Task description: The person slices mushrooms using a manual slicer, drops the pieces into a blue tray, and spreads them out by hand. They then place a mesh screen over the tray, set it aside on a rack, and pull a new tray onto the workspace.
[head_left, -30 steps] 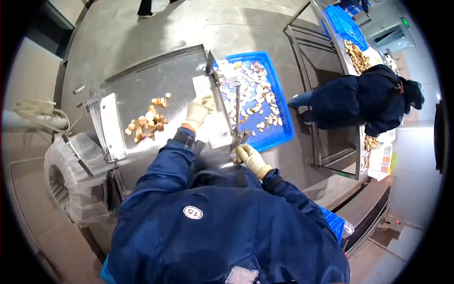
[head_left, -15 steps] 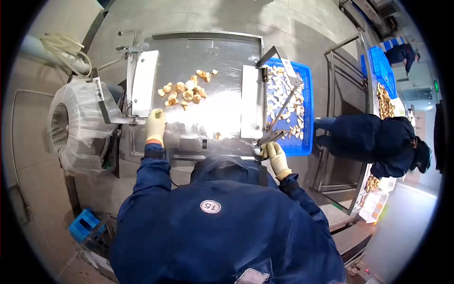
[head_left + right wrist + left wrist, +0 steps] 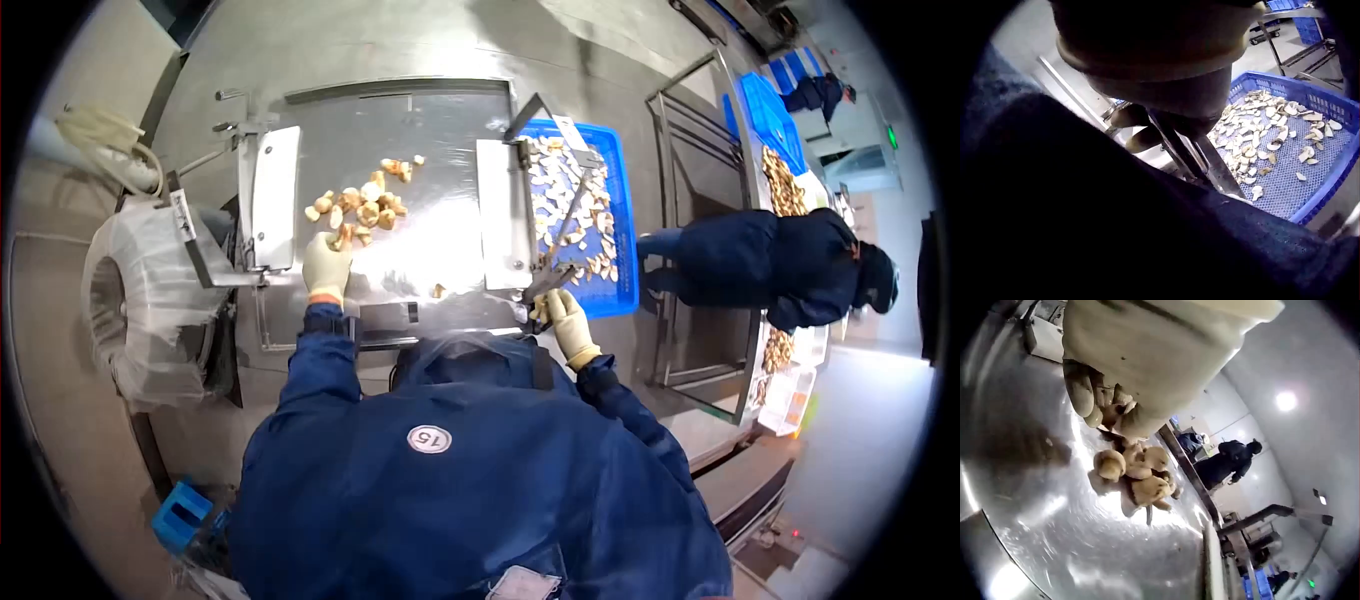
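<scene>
**Gloved hands apart: mushrooms left, metal bar right**

The cream-gloved left hand (image 3: 327,268) curls round some plump, rounded, brown-and-cream mushrooms (image 3: 370,200), the rest heaped just beyond it. The left wrist view shows pieces between its fingers, hidden in the head view. Well apart, the cream-gloved right hand (image 3: 568,325) grips a grey metal bar (image 3: 1179,150). Beyond that hand, only the right wrist view clearly shows the mesh in a blue plastic basket (image 3: 1339,181) under pale mushroom slices (image 3: 1254,134).

Mushrooms (image 3: 369,214), brown and cream, unsliced, loose pile left of centre on the metal table (image 3: 440,150); left hand (image 3: 327,268) pinching at least one. Metal lever (image 3: 1179,149) slanted at table's near-right corner, right hand (image 3: 568,322) gripping it.
</scene>
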`<control>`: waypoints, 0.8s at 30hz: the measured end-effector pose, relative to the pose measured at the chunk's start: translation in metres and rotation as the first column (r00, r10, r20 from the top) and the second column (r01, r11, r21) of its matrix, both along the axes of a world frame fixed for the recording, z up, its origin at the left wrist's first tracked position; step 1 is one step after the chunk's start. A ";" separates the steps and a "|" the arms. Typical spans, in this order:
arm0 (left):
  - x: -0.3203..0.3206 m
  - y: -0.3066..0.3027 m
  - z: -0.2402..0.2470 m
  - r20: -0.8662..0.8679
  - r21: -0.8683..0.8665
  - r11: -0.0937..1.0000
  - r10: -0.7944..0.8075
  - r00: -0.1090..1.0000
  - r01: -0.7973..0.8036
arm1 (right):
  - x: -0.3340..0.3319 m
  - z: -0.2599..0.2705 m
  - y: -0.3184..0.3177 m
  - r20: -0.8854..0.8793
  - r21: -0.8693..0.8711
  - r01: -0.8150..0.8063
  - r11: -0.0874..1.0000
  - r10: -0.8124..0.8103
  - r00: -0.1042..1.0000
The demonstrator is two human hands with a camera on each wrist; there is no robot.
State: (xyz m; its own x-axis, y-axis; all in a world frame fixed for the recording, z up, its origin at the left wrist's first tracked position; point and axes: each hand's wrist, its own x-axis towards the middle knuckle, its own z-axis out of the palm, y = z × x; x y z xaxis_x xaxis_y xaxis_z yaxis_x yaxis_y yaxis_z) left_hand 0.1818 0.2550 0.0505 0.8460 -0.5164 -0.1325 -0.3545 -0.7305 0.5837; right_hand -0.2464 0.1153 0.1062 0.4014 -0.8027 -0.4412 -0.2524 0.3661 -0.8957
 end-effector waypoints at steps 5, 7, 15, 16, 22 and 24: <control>-0.080 -0.072 0.009 -0.045 -0.341 0.889 -0.341 0.939 0.306 | -0.001 0.000 0.000 0.005 0.017 -0.016 1.000 0.016 1.000; -0.113 -0.120 0.025 -0.076 -0.294 0.880 -0.410 0.909 0.373 | 0.001 0.006 0.000 -0.013 -0.008 -0.020 1.000 0.019 1.000; -0.188 -0.246 -0.008 -0.131 -0.085 0.906 -0.424 0.896 0.416 | 0.006 0.033 -0.003 -0.041 0.044 0.006 0.999 -0.004 0.999; -0.189 -0.245 -0.010 -0.202 -0.095 0.877 -0.480 0.854 0.470 | 0.007 0.039 -0.006 -0.093 0.039 -0.030 0.999 0.033 0.995; -0.190 -0.239 -0.024 -0.184 -0.247 0.862 -0.489 0.852 0.442 | 0.015 0.054 -0.008 -0.066 0.063 0.051 0.997 -0.047 0.997; -0.188 -0.239 -0.020 -0.173 -0.208 0.859 -0.503 0.847 0.468 | 0.020 0.069 -0.012 -0.060 0.075 0.101 0.992 -0.097 0.993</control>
State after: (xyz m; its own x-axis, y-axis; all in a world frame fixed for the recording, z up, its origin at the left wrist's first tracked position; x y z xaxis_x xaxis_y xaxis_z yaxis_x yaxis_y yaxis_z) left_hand -0.0059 0.0159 0.0306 0.4415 -0.8818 -0.1661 -0.4943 -0.3935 0.7751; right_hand -0.2261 0.1030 0.1755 0.2944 -0.7997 -0.5232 -0.2607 0.4595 -0.8490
